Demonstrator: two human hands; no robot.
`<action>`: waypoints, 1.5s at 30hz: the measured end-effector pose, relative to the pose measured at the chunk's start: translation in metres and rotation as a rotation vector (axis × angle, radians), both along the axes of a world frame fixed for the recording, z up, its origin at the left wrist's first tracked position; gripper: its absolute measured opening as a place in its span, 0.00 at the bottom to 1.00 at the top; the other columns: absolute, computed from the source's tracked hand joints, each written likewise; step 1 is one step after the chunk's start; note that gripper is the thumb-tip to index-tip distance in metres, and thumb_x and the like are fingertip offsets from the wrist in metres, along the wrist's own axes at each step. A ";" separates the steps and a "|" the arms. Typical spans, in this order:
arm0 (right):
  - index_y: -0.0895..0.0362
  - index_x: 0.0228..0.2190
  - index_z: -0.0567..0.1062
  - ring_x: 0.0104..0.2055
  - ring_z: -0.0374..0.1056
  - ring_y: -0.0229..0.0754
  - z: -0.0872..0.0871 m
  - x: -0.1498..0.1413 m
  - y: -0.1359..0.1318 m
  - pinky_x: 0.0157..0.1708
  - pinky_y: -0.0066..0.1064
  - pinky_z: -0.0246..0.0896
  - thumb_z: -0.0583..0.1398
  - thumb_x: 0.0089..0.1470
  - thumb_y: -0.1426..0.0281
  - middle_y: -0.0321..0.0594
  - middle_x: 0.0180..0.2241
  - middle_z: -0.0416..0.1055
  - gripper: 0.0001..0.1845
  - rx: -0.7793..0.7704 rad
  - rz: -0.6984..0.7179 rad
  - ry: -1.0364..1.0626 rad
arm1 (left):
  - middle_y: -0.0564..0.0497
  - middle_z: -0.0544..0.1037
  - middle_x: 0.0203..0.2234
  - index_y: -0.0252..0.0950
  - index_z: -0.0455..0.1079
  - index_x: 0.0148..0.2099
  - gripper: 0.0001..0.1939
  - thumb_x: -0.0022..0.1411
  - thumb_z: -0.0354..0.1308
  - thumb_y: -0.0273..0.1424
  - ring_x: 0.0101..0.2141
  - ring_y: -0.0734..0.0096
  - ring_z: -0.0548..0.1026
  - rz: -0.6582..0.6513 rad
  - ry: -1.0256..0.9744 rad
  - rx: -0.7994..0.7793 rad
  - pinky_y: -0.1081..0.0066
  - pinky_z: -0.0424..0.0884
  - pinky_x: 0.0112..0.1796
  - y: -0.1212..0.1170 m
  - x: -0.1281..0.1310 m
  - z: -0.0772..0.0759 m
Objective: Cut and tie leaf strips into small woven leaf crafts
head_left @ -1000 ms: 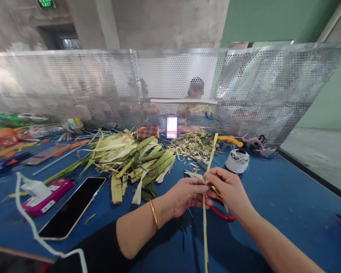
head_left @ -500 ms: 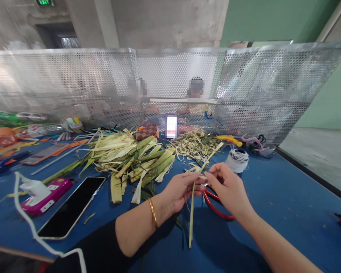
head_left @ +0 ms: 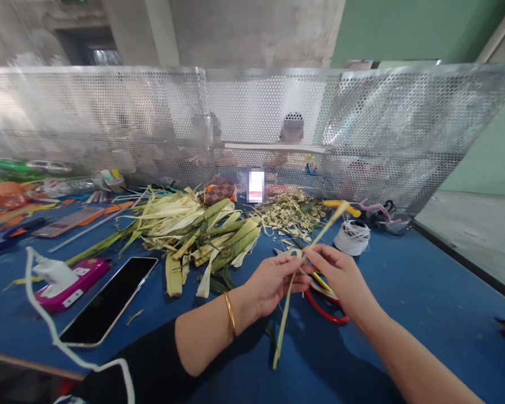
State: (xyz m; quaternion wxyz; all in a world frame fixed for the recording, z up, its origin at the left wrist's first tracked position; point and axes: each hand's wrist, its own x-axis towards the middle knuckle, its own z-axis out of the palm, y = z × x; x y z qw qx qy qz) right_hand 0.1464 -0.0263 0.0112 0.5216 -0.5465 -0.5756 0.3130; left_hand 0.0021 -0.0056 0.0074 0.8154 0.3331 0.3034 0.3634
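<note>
My left hand (head_left: 273, 284) pinches a narrow corn husk strip (head_left: 282, 334) between thumb and fingers. One end of the strip hangs down toward the table, while the other slants up to the right. Close against it, my right hand (head_left: 340, 276) has its thumb and fingers closed on the same strip where it bends. Fingers hide the exact spot where the pieces meet. Below the hands lie red-handled scissors (head_left: 329, 318), partly covered. A large pile of corn husks (head_left: 210, 235) lies to the left, and small husk scraps (head_left: 292, 213) are heaped behind.
A white spool of twine (head_left: 352, 238) stands at right. On the left are a black-screened phone (head_left: 109, 300) and a purple power strip (head_left: 69, 294) with a white cable. A perforated metal screen (head_left: 151, 112) crosses the table's back; people sit behind it.
The strip's upper end has swung up and to the right, and its lower end has shifted left. My right hand has turned slightly at the bend. The view has moved a little.
</note>
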 end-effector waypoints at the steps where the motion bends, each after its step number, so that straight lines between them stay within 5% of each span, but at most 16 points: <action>1: 0.58 0.24 0.73 0.24 0.63 0.39 0.001 0.000 0.000 0.26 0.30 0.59 0.62 0.45 0.52 0.36 0.21 0.69 0.20 -0.038 -0.001 0.061 | 0.48 0.77 0.28 0.29 0.72 0.34 0.04 0.59 0.60 0.25 0.23 0.79 0.74 -0.032 0.014 0.010 0.77 0.71 0.29 -0.002 0.001 -0.001; 9: 0.57 0.20 0.71 0.20 0.56 0.34 0.004 -0.004 -0.004 0.20 0.27 0.51 0.65 0.39 0.52 0.31 0.17 0.63 0.21 -0.152 0.079 0.215 | 0.47 0.78 0.25 0.27 0.74 0.31 0.07 0.59 0.60 0.27 0.23 0.78 0.74 -0.177 0.100 -0.021 0.77 0.71 0.30 -0.005 0.000 0.001; 13: 0.58 0.22 0.73 0.22 0.58 0.36 -0.002 0.000 0.001 0.23 0.28 0.53 0.65 0.40 0.52 0.33 0.19 0.65 0.20 -0.141 0.019 0.224 | 0.47 0.78 0.26 0.27 0.75 0.33 0.08 0.61 0.57 0.26 0.23 0.78 0.74 -0.108 0.087 -0.076 0.78 0.71 0.28 -0.003 0.000 0.002; 17: 0.56 0.15 0.67 0.21 0.54 0.36 -0.002 0.006 0.001 0.23 0.29 0.49 0.58 0.49 0.50 0.33 0.15 0.60 0.25 -0.057 -0.178 -0.164 | 0.46 0.78 0.28 0.27 0.75 0.35 0.07 0.60 0.58 0.26 0.24 0.78 0.74 -0.010 0.076 -0.092 0.78 0.72 0.28 -0.001 -0.001 0.001; 20: 0.56 0.12 0.63 0.19 0.51 0.35 0.005 0.008 -0.007 0.23 0.30 0.45 0.53 0.56 0.51 0.33 0.14 0.57 0.29 0.168 -0.361 -0.547 | 0.46 0.78 0.28 0.28 0.75 0.34 0.06 0.58 0.60 0.26 0.24 0.78 0.74 0.007 0.127 -0.038 0.78 0.72 0.28 -0.003 0.000 0.001; 23: 0.56 0.20 0.73 0.26 0.60 0.38 0.009 0.006 -0.012 0.29 0.31 0.51 0.53 0.58 0.55 0.37 0.23 0.67 0.23 0.383 -0.292 -0.716 | 0.46 0.78 0.24 0.28 0.74 0.29 0.07 0.56 0.60 0.27 0.22 0.77 0.74 0.018 0.225 0.048 0.78 0.70 0.27 -0.009 0.003 0.003; 25: 0.55 0.20 0.76 0.31 0.64 0.40 0.007 0.002 -0.011 0.34 0.33 0.52 0.56 0.57 0.57 0.38 0.25 0.69 0.20 0.390 -0.167 -0.784 | 0.48 0.76 0.21 0.28 0.73 0.26 0.06 0.54 0.60 0.26 0.21 0.76 0.73 0.006 0.299 0.111 0.76 0.70 0.26 -0.014 0.006 0.003; 29: 0.55 0.16 0.72 0.26 0.63 0.38 -0.003 -0.006 -0.006 0.28 0.30 0.55 0.58 0.53 0.58 0.36 0.22 0.66 0.20 0.191 0.028 -0.569 | 0.51 0.74 0.17 0.30 0.72 0.24 0.04 0.49 0.58 0.23 0.20 0.73 0.73 -0.077 0.395 0.157 0.73 0.70 0.27 -0.021 0.011 0.000; 33: 0.56 0.21 0.71 0.21 0.59 0.36 -0.003 -0.011 -0.010 0.20 0.28 0.54 0.59 0.52 0.59 0.33 0.20 0.63 0.15 0.183 -0.041 -0.271 | 0.49 0.76 0.20 0.29 0.72 0.25 0.11 0.54 0.59 0.32 0.21 0.73 0.73 -0.090 0.359 0.135 0.72 0.70 0.28 -0.020 0.010 -0.004; 36: 0.56 0.26 0.72 0.22 0.63 0.36 0.003 -0.011 -0.019 0.22 0.27 0.56 0.57 0.55 0.65 0.34 0.21 0.68 0.09 0.341 -0.063 -0.338 | 0.46 0.77 0.23 0.28 0.73 0.28 0.14 0.57 0.59 0.36 0.23 0.73 0.74 -0.085 0.279 0.043 0.73 0.69 0.28 -0.011 0.007 -0.005; 41: 0.57 0.28 0.72 0.28 0.68 0.39 0.004 -0.015 -0.026 0.32 0.32 0.57 0.55 0.58 0.75 0.39 0.24 0.72 0.08 0.877 0.097 -0.891 | 0.52 0.73 0.19 0.28 0.72 0.31 0.11 0.62 0.53 0.29 0.17 0.80 0.68 -0.004 0.142 -0.138 0.81 0.61 0.18 0.009 -0.002 -0.001; 45: 0.59 0.28 0.72 0.29 0.67 0.40 0.000 -0.018 -0.024 0.33 0.33 0.54 0.52 0.59 0.77 0.40 0.23 0.71 0.11 0.943 0.162 -1.129 | 0.48 0.77 0.24 0.28 0.73 0.32 0.15 0.65 0.50 0.31 0.21 0.80 0.73 0.040 0.082 -0.175 0.83 0.60 0.16 0.016 -0.010 0.009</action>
